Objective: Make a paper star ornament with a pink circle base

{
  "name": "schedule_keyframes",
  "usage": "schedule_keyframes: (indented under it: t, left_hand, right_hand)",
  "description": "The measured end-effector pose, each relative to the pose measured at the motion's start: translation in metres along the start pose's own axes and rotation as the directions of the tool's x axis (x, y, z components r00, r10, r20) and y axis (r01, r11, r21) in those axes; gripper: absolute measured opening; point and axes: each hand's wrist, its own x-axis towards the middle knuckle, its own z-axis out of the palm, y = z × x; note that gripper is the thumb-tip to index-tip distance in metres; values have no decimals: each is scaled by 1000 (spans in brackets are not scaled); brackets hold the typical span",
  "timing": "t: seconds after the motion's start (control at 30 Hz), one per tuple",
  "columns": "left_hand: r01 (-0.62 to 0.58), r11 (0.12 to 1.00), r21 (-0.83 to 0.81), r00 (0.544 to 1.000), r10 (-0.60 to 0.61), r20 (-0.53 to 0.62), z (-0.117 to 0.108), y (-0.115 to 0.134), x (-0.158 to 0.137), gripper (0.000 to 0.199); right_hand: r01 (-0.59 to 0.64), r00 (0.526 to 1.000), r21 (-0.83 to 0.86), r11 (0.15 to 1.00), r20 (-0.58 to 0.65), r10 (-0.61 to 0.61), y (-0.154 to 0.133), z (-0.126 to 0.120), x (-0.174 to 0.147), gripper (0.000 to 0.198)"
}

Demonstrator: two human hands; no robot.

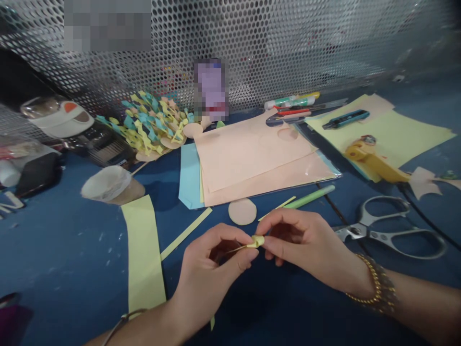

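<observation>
Between the fingers of both hands, right at the tips, sits a small curled strip of pale yellow paper (257, 241). The left hand (211, 262) pinches it narrowly between thumb and forefinger, the strip's thin tail running back under that hand; the right hand (306, 242) grips the curled end, thumb and forefinger drawn close together on it. Just beyond the fingers, a pale pink paper disc (242, 212) lies on the dark blue tabletop (90, 274). Left of the fingers, a narrow yellow strip (187, 232) slants down to a broad yellow band of paper (144, 250). Beyond the right fingers lies a green pen (310, 196), and to their right a pair of metal scissors (355, 232), handles spread, blade tips hidden behind the hand. Farther past the fingers lie overlapping pink sheets (248, 154), with blue paper (189, 175) showing at their left edge. Far to the left of the fingers, a paper cup (111, 185) stands near a cluster of yellow, blue and pink paper pieces (151, 122); far to their right, yellow sheets (410, 134) carry a teal tool (346, 119) and a yellow-bodied tool (376, 161)
</observation>
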Motion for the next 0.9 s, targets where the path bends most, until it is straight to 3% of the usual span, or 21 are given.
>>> schedule_keyframes:
  t: [0.13,0.23,0.5,0.67,0.9]
  left_hand:
    - [-145,988,51,989,144,25,-3,-3,-2,10]
    - [-189,978,88,982,187,37,-4,-5,-3,12]
    - [-42,996,76,999,42,-2,-1,2,1,3]
    - [87,995,40,996,-86,-27,-1,4,6,12]
    - [77,997,5,997,-77,-11,-1,2,7,11]
  right_hand:
    - [16,1000,-4,1000,7,-16,3,0,0,6]
    - [25,1000,1,1000,10,-25,4,0,0,6]
    - [34,999,4,999,-25,-34,5,0,-2,10]
    - [72,995,-78,994,-64,-77,3,-1,-2,9]
    - [119,988,-175,977,-76,-134,1,0,-1,6]
